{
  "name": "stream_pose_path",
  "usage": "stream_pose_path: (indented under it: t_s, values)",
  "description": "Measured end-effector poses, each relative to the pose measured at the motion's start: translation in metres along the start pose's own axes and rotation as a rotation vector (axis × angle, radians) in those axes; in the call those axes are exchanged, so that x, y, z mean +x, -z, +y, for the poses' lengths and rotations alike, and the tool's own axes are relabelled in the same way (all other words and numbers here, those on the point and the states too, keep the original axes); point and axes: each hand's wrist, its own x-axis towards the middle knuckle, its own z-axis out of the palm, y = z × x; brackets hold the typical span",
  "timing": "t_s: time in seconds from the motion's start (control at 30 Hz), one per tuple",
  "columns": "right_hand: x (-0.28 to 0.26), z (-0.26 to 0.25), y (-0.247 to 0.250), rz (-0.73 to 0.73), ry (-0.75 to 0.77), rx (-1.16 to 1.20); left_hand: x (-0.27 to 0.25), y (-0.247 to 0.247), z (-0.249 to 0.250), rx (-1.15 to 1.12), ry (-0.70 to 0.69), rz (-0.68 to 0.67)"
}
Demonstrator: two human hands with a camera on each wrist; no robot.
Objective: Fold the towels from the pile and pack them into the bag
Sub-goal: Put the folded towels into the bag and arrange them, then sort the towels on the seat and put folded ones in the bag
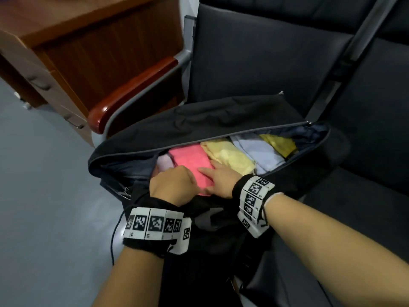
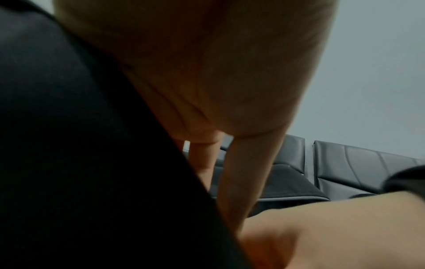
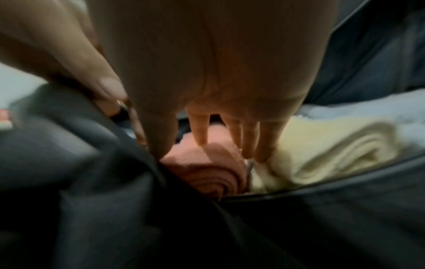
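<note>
A black duffel bag point(image 1: 221, 116) lies unzipped on a black seat. Inside it, folded towels stand in a row: pale pink point(image 1: 163, 162), pink point(image 1: 190, 158), pale yellow point(image 1: 230, 156), light blue point(image 1: 261, 151) and mustard point(image 1: 278, 142). My right hand point(image 1: 217, 176) lies with straight fingers point(image 3: 248, 142) on the pink towel point(image 3: 207, 169), beside the pale yellow towel point(image 3: 322, 151). My left hand point(image 1: 174, 185) reaches down at the pink towel's left edge, its fingers point(image 2: 239, 172) straight beside the bag's near rim point(image 2: 80, 145). Its fingertips are hidden.
A wooden desk with drawers point(image 1: 66, 52) stands at the upper left, behind the seat's red-brown armrest point(image 1: 132, 85). More black seats point(image 1: 365, 96) run to the right. Grey floor point(image 1: 44, 196) lies on the left. A thin cable point(image 1: 115, 235) hangs from my left wristband.
</note>
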Motion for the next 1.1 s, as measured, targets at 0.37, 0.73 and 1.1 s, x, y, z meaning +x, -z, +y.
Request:
stream_pose_path:
  t_s: [0.37,0.73,1.1]
  values:
    - [-0.29,0.103,0.019,0.492,-0.218,0.3,-0.093,-0.038,0.177,-0.3,-0.42,0.19]
    - [-0.598,0.279,-0.087,0.735,-0.839,0.431,-0.224,-0.201,0.449,-0.291,-0.814,-0.179]
    - [-0.654,0.367,-0.163,0.644,-0.91,0.582,-0.251,-0.332,0.543,-0.042,-0.901,-0.411]
